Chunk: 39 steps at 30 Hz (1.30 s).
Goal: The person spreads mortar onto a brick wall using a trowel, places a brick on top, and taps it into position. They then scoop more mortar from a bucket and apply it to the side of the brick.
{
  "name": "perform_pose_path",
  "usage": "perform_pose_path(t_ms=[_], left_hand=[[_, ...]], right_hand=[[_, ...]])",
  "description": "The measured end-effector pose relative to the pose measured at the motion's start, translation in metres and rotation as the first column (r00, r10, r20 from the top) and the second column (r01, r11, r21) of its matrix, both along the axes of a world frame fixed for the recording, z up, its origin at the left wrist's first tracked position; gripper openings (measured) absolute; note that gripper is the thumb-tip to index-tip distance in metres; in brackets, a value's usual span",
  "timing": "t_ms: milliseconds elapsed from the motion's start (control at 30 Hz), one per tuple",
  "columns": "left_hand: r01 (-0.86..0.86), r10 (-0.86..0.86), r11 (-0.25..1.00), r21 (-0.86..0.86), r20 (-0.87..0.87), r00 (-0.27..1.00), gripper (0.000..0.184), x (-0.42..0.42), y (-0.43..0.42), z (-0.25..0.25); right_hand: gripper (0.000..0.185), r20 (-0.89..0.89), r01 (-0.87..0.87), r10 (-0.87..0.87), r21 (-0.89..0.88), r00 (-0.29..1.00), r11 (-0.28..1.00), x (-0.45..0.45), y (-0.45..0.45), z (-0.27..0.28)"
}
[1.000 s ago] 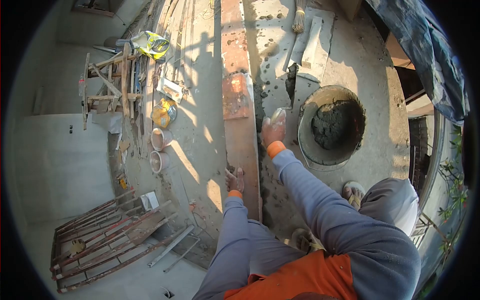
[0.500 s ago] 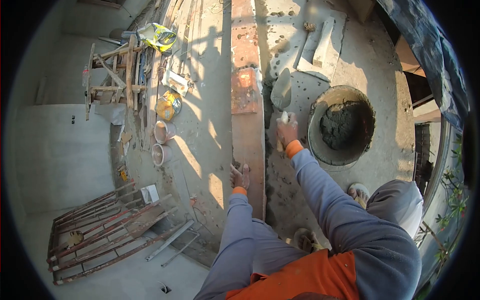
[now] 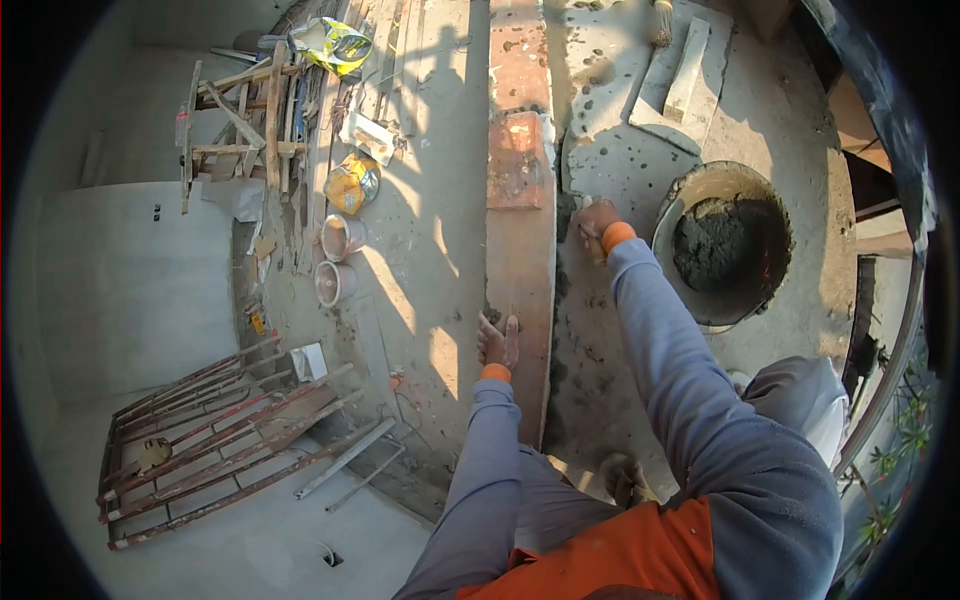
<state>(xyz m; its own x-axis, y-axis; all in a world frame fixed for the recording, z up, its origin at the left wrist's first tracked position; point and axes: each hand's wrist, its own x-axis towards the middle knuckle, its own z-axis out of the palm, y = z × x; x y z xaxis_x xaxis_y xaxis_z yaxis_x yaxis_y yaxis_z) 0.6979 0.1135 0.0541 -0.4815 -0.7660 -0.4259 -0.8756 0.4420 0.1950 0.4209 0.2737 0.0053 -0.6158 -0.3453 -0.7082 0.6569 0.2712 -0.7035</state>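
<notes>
So the right hand [image 3: 597, 218] is closed around the handle of a tool [image 3: 598, 251], and a short bit of that handle can be seen poking out below the fist. Probably a trowel, but the blade can't be made out clearly against the pale floor. The tool is held low between the long reddish ledge [image 3: 520, 270] and the black bucket [image 3: 746, 291], in what looks like a full-fist grip, likely so it can be swung to either side without being regripped.

The left hand [image 3: 497, 342] is left free: fingers spread, thumb held apart, nothing seen pinched. It's placed over the left edge of the ledge, with a dark dab by the fingertips. Whether the ledge is being touched or just hovered over can't be told; maybe it's kept there for balance, since a lean forward is being done.

The bucket is parked just beside the right forearm, with a thick grey mix [image 3: 712, 245] heaped inside, presumably so it stays within easy reach. Farther up the ledge, 1 reddish block [image 3: 518, 165] is laid flat, in line with it. A brush [image 3: 662, 22] and a wooden bar [image 3: 686, 70] are set off to the upper right, and 2 tubs [image 3: 343, 237] sit well left, seemingly kept out of the way.
</notes>
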Motion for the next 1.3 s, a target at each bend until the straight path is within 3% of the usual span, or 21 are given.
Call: perform_pose_path(t_ms=[200, 300, 433, 600, 667, 700, 767, 900, 1100, 1167, 1300], left_hand=[[0.002, -0.003, 1.000, -0.007, -0.011, 1.000, 0.092, -0.001, 0.003, 0.000], [-0.011, 0.011, 1.000, 0.005, -0.007, 1.000, 0.092, -0.002, 0.002, 0.001], [-0.015, 0.015, 1.000, 0.001, -0.007, 1.000, 0.092, 0.000, 0.003, 0.001], [-0.021, 0.021, 1.000, 0.006, -0.007, 1.000, 0.092, -0.001, 0.004, 0.003], [-0.015, 0.015, 1.000, -0.003, 0.000, 1.000, 0.092, 0.000, 0.003, 0.002], [-0.020, 0.020, 1.000, -0.002, 0.005, 1.000, 0.092, 0.000, 0.004, 0.004], [-0.017, 0.017, 0.999, 0.044, 0.008, 1.000, 0.092, -0.003, 0.005, 0.009], [-0.017, 0.017, 0.999, 0.029, 0.015, 1.000, 0.093, -0.001, 0.003, 0.003], [-0.017, 0.017, 1.000, -0.007, -0.016, 1.000, 0.092, -0.001, 0.002, 0.001], [-0.016, 0.016, 1.000, 0.003, 0.002, 1.000, 0.092, 0.000, 0.002, 0.002], [-0.026, 0.026, 1.000, 0.010, -0.003, 1.000, 0.092, 0.000, 0.001, 0.003]], right_hand=[[0.012, -0.114, -0.107, 0.094, -0.116, 0.989, 0.987, 0.011, 0.026, 0.004], [0.017, -0.116, -0.039, 0.020, -0.161, 0.993, 0.986, 0.032, 0.036, 0.029], [0.020, -0.093, -0.028, -0.002, -0.324, 0.996, 0.946, 0.059, 0.048, 0.011], [0.015, 0.003, 0.118, -0.120, -0.202, 0.993, 0.972, 0.078, 0.038, -0.012], [0.017, -0.265, -0.159, 0.180, 0.098, 0.947, 0.982, 0.077, 0.018, -0.041], [0.017, -0.260, -0.164, 0.185, 0.098, 0.948, 0.981, 0.078, 0.015, -0.034], [0.021, 0.001, -0.061, 0.062, -0.055, 0.998, 0.997, 0.074, 0.009, -0.002], [0.023, 0.017, -0.065, 0.068, -0.135, 0.998, 0.989, 0.077, 0.021, 0.018], [0.021, -0.188, -0.025, 0.001, -0.127, 0.982, 0.992, 0.082, 0.043, 0.074], [0.023, -0.154, -0.012, -0.034, -0.284, 0.988, 0.959, 0.067, 0.042, 0.087], [0.012, -0.076, 0.087, -0.102, -0.179, 0.992, 0.980, 0.004, 0.018, 0.048]])
